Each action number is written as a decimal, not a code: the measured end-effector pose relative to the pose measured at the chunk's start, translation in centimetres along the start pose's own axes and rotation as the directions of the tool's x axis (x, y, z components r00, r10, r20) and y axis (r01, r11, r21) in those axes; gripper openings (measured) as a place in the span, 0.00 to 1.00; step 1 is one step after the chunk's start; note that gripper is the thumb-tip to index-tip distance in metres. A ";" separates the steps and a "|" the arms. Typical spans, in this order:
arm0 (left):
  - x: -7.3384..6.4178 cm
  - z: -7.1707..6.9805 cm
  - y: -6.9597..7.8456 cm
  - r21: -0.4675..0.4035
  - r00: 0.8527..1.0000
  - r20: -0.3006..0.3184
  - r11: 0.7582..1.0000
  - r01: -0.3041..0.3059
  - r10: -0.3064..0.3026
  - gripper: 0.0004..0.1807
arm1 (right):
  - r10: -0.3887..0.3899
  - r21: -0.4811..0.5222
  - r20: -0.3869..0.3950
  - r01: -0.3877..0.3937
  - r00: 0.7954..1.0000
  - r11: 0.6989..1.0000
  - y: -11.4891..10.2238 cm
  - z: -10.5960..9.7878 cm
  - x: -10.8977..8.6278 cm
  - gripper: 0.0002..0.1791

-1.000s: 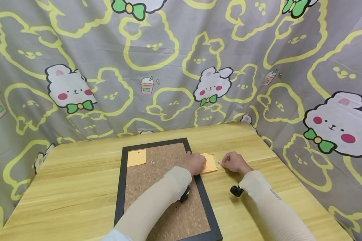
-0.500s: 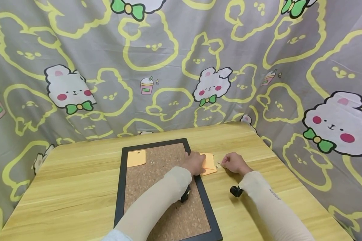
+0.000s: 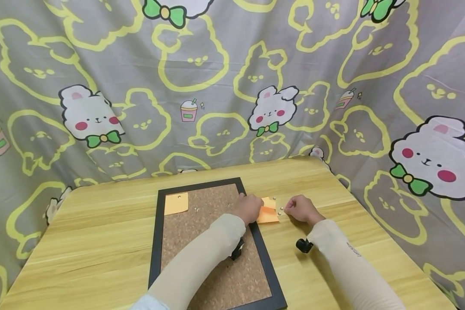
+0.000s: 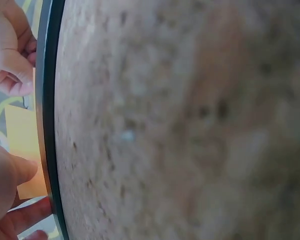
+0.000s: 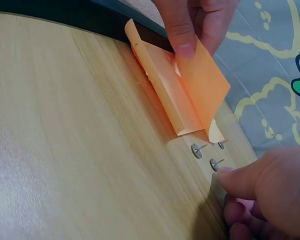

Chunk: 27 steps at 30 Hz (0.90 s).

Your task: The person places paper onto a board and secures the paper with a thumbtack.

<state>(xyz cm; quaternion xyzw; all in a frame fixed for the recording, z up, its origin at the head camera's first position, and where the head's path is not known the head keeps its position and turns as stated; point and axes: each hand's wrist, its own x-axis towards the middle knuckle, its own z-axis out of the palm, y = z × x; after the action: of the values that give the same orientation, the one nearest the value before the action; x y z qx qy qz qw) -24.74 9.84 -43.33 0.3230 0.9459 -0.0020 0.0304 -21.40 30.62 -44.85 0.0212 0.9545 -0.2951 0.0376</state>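
My left hand (image 3: 249, 209) reaches across the corkboard's right edge and pinches an orange sticky note (image 5: 206, 87) between thumb and fingers. That sheet is raised at an angle over another orange note (image 5: 177, 97) lying on the table, whose long edge curls up. Several silver thumbtacks (image 5: 196, 151) sit points up just past the notes. Close beside them is my right hand (image 3: 302, 209), fingers curled, with the thumb tip right at one tack. I cannot tell whether a tack is between those fingers.
A black-framed corkboard (image 3: 213, 254) lies on the wooden table (image 3: 97, 232). At its upper left corner an orange note (image 3: 176, 205) is fixed with a tack. Small shiny tacks (image 3: 196, 209) show on the cork. A patterned curtain (image 3: 217, 86) stands behind the table.
The upper orange sheet has shifted and now tilts up in my left hand, whose fingers have closed more on it. My right hand stays nearly still beside the tacks.
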 end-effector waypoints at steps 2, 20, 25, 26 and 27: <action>-0.1 -0.1 -0.1 0.004 1.000 0.003 1.000 -0.002 0.001 0.11 | -0.002 0.001 -0.011 0.002 1.000 1.000 0.0 0.0 0.0 0.06; -1.1 -1.1 -0.9 -0.043 0.994 -0.111 0.999 0.012 -0.017 0.12 | 0.035 0.037 -0.044 -0.033 0.998 0.999 -0.6 0.4 0.2 0.05; -1.4 -1.1 -1.3 -0.021 0.984 -0.180 1.000 -0.016 0.012 0.12 | 0.039 0.074 -0.038 -0.036 0.999 0.997 -0.6 0.3 0.2 0.05; -1.4 -1.1 -1.4 -0.007 0.981 -0.195 1.000 -0.023 0.021 0.12 | 0.040 0.078 -0.041 -0.037 0.998 0.996 -0.5 0.3 0.2 0.05; -1.4 -1.1 -1.5 0.012 0.978 -0.208 1.000 -0.027 0.029 0.12 | 0.037 0.079 -0.044 -0.034 0.998 0.996 -0.5 0.3 0.2 0.05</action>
<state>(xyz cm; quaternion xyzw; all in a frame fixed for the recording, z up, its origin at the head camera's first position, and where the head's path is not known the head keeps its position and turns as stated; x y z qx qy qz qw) -24.56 7.83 -42.21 0.3350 0.9392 0.0279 -0.0704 -21.61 30.03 -44.83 0.0464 0.9423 -0.3311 0.0204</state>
